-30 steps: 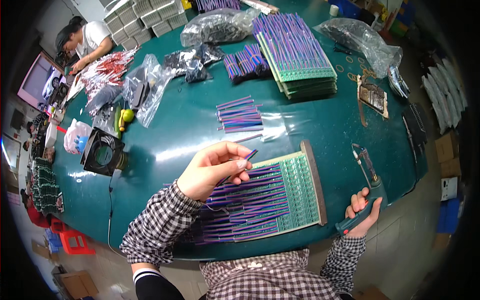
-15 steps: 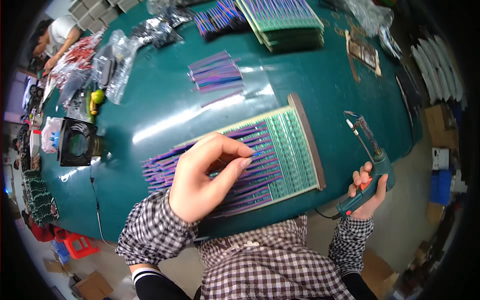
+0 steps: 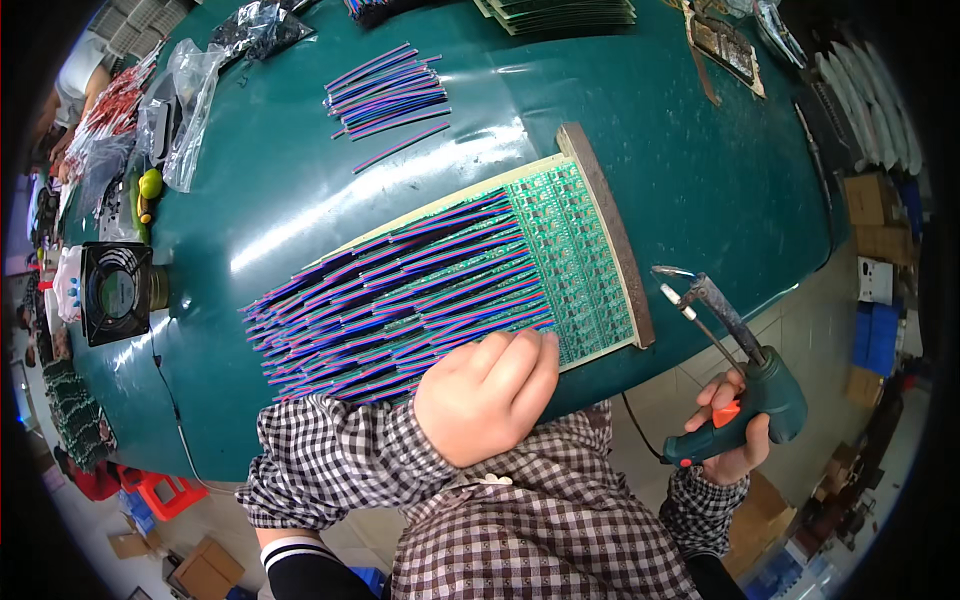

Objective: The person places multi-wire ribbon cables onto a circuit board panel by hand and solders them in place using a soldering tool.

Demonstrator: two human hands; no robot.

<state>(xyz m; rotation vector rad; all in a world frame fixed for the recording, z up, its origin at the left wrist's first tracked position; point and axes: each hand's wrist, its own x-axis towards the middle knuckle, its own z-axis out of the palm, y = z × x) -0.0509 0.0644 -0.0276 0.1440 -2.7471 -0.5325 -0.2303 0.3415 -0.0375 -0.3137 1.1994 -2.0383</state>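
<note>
In my right hand (image 3: pixel 732 425) is a green soldering gun (image 3: pixel 775 405) with an orange trigger, its metal tip pointing up and left beside the board's dark end bar. A green panel of circuit boards (image 3: pixel 575 260) lies on the table, with rows of multicoloured ribbon wires (image 3: pixel 400 280) fanning left from it. My left hand (image 3: pixel 490 390) rests at the panel's near edge, over the nearest wires. Its fingers are curled closed, their tips turned away, so whatever they hold is hidden. A dark bar (image 3: pixel 610 240) runs along the panel's right end.
Loose wires (image 3: pixel 390 95) lie beyond the panel. A black fan (image 3: pixel 115 292) stands at left, with plastic bags (image 3: pixel 190 110) behind it. Stacked boards (image 3: pixel 560 15) sit at the far edge, near a soldering stand (image 3: pixel 725 45). Another person's arm (image 3: pixel 75 90) shows far left.
My left hand has moved from the middle of the wires to the panel's near edge, uncovering the wire rows. The soldering gun has shifted slightly down. The view has tilted toward me.
</note>
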